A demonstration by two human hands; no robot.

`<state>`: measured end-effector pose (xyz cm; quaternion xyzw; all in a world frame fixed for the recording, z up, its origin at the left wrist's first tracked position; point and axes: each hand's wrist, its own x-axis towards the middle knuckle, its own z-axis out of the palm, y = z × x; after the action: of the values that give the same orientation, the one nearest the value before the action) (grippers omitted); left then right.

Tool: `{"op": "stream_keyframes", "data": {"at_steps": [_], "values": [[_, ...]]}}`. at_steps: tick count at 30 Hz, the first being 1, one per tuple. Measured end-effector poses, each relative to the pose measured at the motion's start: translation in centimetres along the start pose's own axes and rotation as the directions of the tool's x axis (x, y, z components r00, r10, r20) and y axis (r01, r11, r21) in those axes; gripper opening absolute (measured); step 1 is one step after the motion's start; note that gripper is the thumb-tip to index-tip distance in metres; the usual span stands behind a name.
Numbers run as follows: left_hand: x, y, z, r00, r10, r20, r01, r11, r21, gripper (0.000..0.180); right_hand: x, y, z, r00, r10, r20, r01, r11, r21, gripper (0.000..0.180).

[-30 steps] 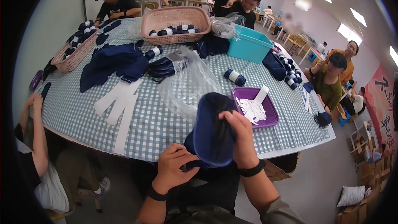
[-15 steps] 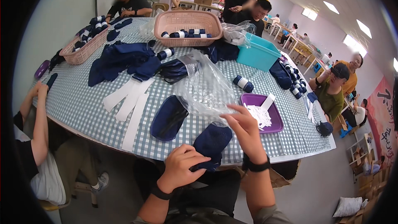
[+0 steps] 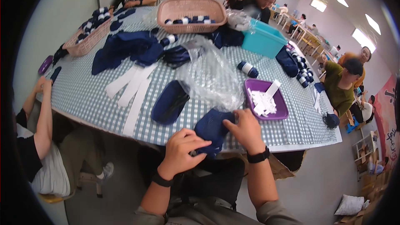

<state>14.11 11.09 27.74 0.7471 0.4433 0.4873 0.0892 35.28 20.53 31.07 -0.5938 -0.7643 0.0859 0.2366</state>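
A navy, rounded cloth piece (image 3: 211, 128), like a folded sock or slipper, lies at the table's near edge. My left hand (image 3: 181, 152) has its curled fingers and thumb on the near-left part of it. My right hand (image 3: 246, 132) pinches its right edge between thumb and forefinger. Just beyond the cloth spreads a crumpled clear plastic bag (image 3: 210, 77), with a navy bundle (image 3: 176, 56) at its far-left side. To the left rests a navy oval tray (image 3: 163, 110) with dark strips in it. A purple tray (image 3: 280, 114) holding white paper slips (image 3: 263, 102) stands beyond my right hand.
White strips (image 3: 135, 104) and navy cloth (image 3: 127, 50) lie to the left. Pink baskets (image 3: 191, 5) (image 3: 77, 50) hold banded navy rolls; another roll (image 3: 247, 69) lies near a turquoise bin (image 3: 266, 37). Several people sit around the checked table, one person's hands (image 3: 43, 84) at the left.
My right hand has come down from the plastic bag to the cloth's right edge. My left hand's grip on the near part has loosened and shifted slightly. The view has tilted a little.
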Motion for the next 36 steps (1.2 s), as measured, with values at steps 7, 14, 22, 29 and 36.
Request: {"op": "stream_keyframes", "data": {"at_steps": [7, 14, 22, 29, 36], "values": [[-0.6, -0.2, 0.2, 1.0, -0.001, 0.014, 0.001, 1.0, 0.002, 0.041, 2.0, 0.6, 0.4, 0.995, -0.077, 0.068, 0.06, 0.972, 0.228, 0.031], [-0.8, -0.1, 0.6, 1.0, -0.023, 0.01, 0.024, 0.998, -0.056, 0.041, 2.0, 1.3, -0.9, 0.99, 0.028, 0.138, -0.103, 0.808, 0.58, 0.03], [-0.9, 1.2, 1.3, 0.998, -0.039, -0.042, 0.03, 0.983, -0.182, 0.04, 4.1, 1.5, -0.9, 0.994, 0.071, 0.089, -0.112, 0.717, 0.688, 0.042], [-0.8, 1.3, 2.4, 0.995, -0.095, 0.042, 0.097, 0.994, -0.041, 0.038, 1.9, 0.0, -1.9, 0.971, -0.187, -0.146, 0.232, 0.879, 0.417, 0.034], [-0.5, 1.5, 2.4, 0.965, -0.243, 0.102, 0.256, 0.956, -0.146, 0.042, -8.3, -1.6, -1.5, 0.948, -0.315, -0.045, 0.296, 0.819, 0.492, 0.041]]}}
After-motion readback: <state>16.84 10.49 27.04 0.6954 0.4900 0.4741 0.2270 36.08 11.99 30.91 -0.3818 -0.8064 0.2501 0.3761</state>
